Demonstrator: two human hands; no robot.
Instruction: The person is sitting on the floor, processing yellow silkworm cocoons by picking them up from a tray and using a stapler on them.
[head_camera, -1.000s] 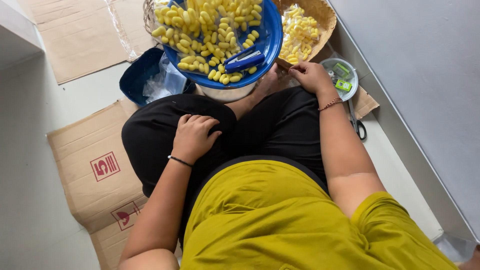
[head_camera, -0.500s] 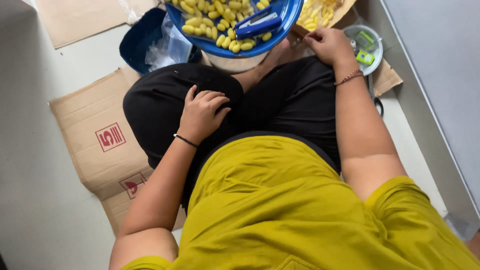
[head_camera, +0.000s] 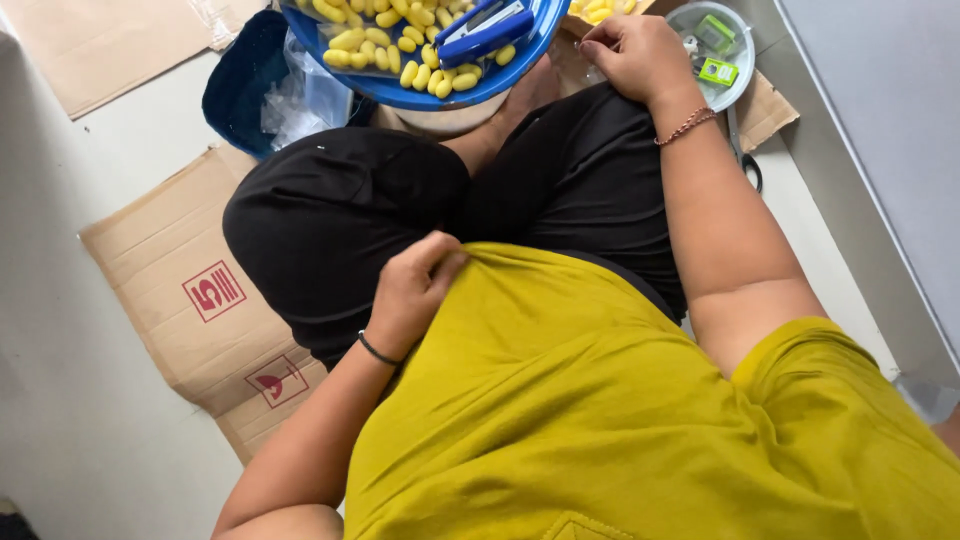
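Off the knee now, the left hand (head_camera: 412, 290) pinches the yellow shirt (head_camera: 560, 400) hem, while the right hand (head_camera: 635, 55) rests curled and empty beside the blue tray (head_camera: 400, 92).

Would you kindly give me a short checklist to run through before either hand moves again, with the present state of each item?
1. Left hand free: not ok, its fingers pinch the hem of the mustard-yellow shirt.
2. Right hand free: cannot tell, its curled fingers hide whatever may be in its grip.
3. Round blue plastic tray of small yellow oval pieces within reach: ok, it sits just ahead of the knees.
4. Blue stapler-like tool on the tray: ok.
5. Small clear bowl holding green items upright: ok, beside the right hand.
6. Flat brown cardboard sheet under the person: ok, lying flat.
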